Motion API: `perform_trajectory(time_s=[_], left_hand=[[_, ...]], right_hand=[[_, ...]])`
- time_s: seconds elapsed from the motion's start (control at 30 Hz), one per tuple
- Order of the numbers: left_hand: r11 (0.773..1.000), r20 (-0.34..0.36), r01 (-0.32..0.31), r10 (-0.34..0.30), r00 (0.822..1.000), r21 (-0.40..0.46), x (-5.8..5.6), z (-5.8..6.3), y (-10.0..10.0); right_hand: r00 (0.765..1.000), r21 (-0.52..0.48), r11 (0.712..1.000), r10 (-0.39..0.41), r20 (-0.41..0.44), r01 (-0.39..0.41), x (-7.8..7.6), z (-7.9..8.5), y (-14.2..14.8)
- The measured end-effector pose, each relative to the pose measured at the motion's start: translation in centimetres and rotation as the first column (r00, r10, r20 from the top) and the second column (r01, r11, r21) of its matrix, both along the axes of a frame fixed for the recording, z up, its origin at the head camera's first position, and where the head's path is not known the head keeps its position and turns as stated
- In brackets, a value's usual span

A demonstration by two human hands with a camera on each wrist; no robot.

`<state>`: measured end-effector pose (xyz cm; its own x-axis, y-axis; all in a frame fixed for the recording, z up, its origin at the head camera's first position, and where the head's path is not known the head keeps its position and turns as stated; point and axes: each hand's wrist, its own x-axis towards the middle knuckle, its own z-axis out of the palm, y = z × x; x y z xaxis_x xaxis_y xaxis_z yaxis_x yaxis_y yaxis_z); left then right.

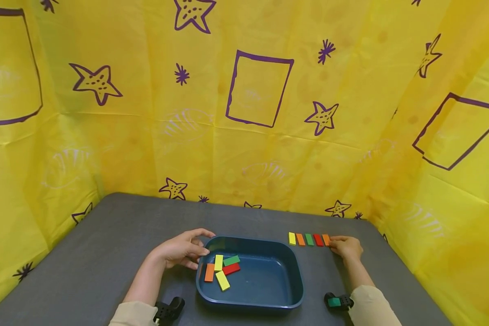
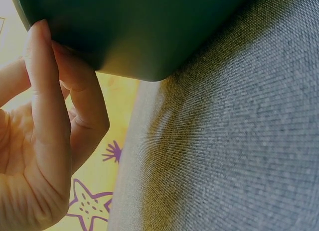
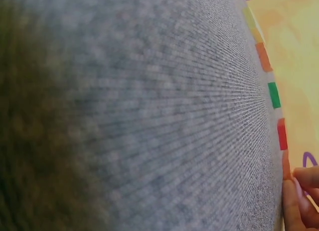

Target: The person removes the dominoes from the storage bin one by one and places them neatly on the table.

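A dark blue rectangular tub (image 1: 250, 302) stands in front of the person. My left hand (image 1: 185, 249) holds its left rim, fingers spread along the corner; in the left wrist view the fingertips (image 2: 42, 29) lie against its wall. Inside, at the left end, are an orange block (image 1: 209, 272), two yellow blocks (image 1: 222, 280), a green block (image 1: 231, 260) and a red block (image 1: 231, 269). To the tub's right, my right hand (image 1: 347, 248) pinches the orange block (image 1: 326, 240) at the right end of a row. In the right wrist view, thumb and finger meet at that block's end (image 3: 286, 165).
Left of the held block, the row runs red block (image 1: 318, 240), green block (image 1: 309, 239), orange block (image 1: 300, 239) and yellow block (image 1: 291, 238), with small gaps. The grey table (image 1: 138, 222) meets a yellow patterned cloth (image 1: 244, 149) behind and at both sides.
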<state>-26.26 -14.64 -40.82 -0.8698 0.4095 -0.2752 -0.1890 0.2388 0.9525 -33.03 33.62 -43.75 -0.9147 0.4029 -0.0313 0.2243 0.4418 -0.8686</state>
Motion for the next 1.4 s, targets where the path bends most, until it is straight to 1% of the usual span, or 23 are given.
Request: perform_trajectory(time_s=[0.37,0.57,0.63,0.8,0.83,1.03,1.07,1.3,1.4], left_hand=[[1.000,0.002,0.001,-0.001,1.000,0.010,-0.1,-0.1,0.0],[1.000,0.001,0.003,-0.003,1.000,0.011,-0.1,-0.1,-0.1],[1.000,-0.002,0.004,-0.004,1.000,0.010,-0.1,-0.1,0.0],[1.000,-0.005,0.005,-0.005,1.000,0.011,-0.1,-0.1,0.0],[1.000,-0.006,0.004,-0.004,1.000,0.010,-0.1,-0.1,0.0],[1.000,-0.008,0.003,-0.003,1.000,0.012,0.0,0.0,0.0],[1.000,-0.009,0.004,-0.004,1.000,0.014,0.0,0.0,0.0],[1.000,-0.012,0.017,-0.017,1.000,0.016,0.0,0.0,-0.1],[1.000,-0.011,0.012,-0.012,1.000,0.011,0.0,0.0,0.0]], right_hand=[[1.000,0.040,0.999,-0.011,0.012,0.011,0.0,0.1,-0.2],[1.000,0.121,0.992,-0.024,0.008,0.022,0.1,0.2,-0.2],[1.000,0.146,0.989,-0.014,0.007,0.013,0.1,0.3,-0.2],[0.999,0.191,0.981,0.032,0.004,-0.032,0.3,0.7,-0.3],[0.999,0.212,0.976,0.037,0.004,-0.037,0.3,0.8,-0.4],[0.995,0.357,0.929,0.092,0.029,-0.096,0.7,2.1,-1.4],[0.994,0.360,0.926,0.107,0.032,-0.111,0.7,2.3,-1.7],[0.975,0.291,0.933,0.221,0.007,-0.213,1.7,4.2,-4.4],[0.967,0.285,0.927,0.256,-0.006,-0.244,2.0,4.8,-5.7]])
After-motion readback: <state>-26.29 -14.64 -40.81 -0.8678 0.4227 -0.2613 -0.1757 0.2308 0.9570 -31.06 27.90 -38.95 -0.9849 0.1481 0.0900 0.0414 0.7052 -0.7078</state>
